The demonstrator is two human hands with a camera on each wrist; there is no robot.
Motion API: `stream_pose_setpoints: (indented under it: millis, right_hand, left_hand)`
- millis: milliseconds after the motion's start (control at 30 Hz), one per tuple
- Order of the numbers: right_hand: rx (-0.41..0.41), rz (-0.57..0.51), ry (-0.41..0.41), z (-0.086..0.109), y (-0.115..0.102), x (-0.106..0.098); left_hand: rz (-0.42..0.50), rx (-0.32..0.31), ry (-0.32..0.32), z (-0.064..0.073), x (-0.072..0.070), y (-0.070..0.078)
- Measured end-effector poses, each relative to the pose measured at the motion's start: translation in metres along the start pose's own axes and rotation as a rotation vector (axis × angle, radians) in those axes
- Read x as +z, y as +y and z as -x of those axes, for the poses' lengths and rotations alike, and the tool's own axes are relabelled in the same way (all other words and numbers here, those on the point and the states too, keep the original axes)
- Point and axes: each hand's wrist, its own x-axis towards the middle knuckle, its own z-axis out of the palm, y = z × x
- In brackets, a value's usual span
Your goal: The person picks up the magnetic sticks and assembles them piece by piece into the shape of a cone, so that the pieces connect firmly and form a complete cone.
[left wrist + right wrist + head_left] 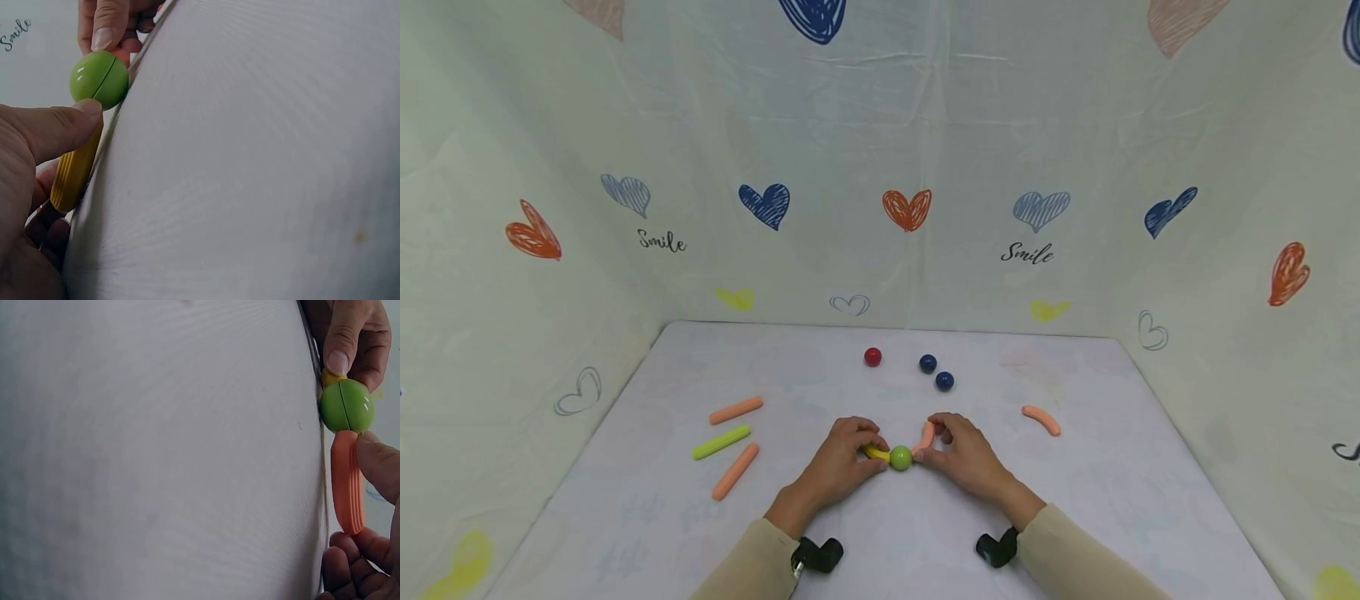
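Note:
A green ball (901, 457) sits on the table between the two hands, a thin seam showing round it in both wrist views. My left hand (848, 460) grips a ridged yellow stick (76, 169), whose end meets the ball; the left thumb tip lies at that joint. On the other side, my right hand (966, 458) pinches a curved peach-orange stick (347, 481) between the thumb, near the ball, and fingers at the far end. This stick's end touches the ball too. Fingers hide part of the yellow stick in the head view.
To the left lie two straight orange sticks (735, 410) and a lime-green stick (721, 442). A red ball (872, 357) and two dark blue balls (928, 363) rest farther back. Another curved orange stick (1042, 420) lies right. A heart-printed curtain (820, 267) surrounds the white table (925, 542).

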Motion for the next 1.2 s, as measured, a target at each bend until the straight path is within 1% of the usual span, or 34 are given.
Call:
stream_pose_setpoints:
  millis: [100, 367, 600, 733, 1100, 1200]
  right_hand:
    - [-0.003, 0.002, 0.003, 0.0003, 0.0, 0.0]
    - [-0.001, 0.013, 0.008, 0.0004, -0.0001, 0.0005]
    - [0.003, 0.016, 0.013, -0.0002, -0.0003, 0.0011]
    - [0.004, 0.02, 0.015, 0.0002, -0.0011, 0.0008]
    - [-0.005, 0.035, 0.016, 0.0012, -0.0021, 0.0002]
    - [-0.013, 0.037, 0.021, 0.0017, -0.0017, 0.0001]
  left_hand:
    - [0.006, -0.012, 0.001, 0.0, -0.0004, 0.0005]
    - [0.004, -0.002, 0.01, -0.0002, 0.0003, -0.0005]
    - [0.012, -0.018, 0.015, 0.0002, 0.0009, -0.0001]
    - [0.016, -0.014, 0.016, 0.001, 0.0005, 0.0004]
    - [0.025, -0.05, -0.005, 0.0004, -0.0003, 0.0004]
    - [0.026, -0.05, -0.008, 0.0005, 0.0001, 0.0001]
